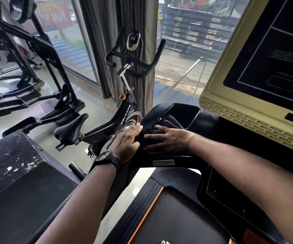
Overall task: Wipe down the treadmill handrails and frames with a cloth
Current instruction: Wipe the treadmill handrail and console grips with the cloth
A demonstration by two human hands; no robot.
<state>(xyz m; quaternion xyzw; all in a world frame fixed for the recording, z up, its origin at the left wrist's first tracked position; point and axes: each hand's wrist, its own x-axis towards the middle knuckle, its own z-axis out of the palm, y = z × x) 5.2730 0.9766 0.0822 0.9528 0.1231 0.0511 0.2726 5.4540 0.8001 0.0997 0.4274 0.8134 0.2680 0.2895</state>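
Observation:
A dark cloth (168,123) lies bunched on the black left handrail (163,162) of the treadmill, just before its cup tray (186,113). My left hand (126,140), with a black watch on the wrist, lies flat with straight fingers on the rail's outer edge, touching the cloth's left side. My right hand (170,139) presses down on the cloth with spread fingers. The treadmill's console screen (268,55) in a beige frame stands at the right. The belt (173,221) with an orange stripe runs below.
A black spin bike (117,118) stands close to the left of the handrail. An elliptical machine (36,67) is further left. A black scuffed box (15,173) sits at lower left. Windows and a curtain (103,41) lie ahead.

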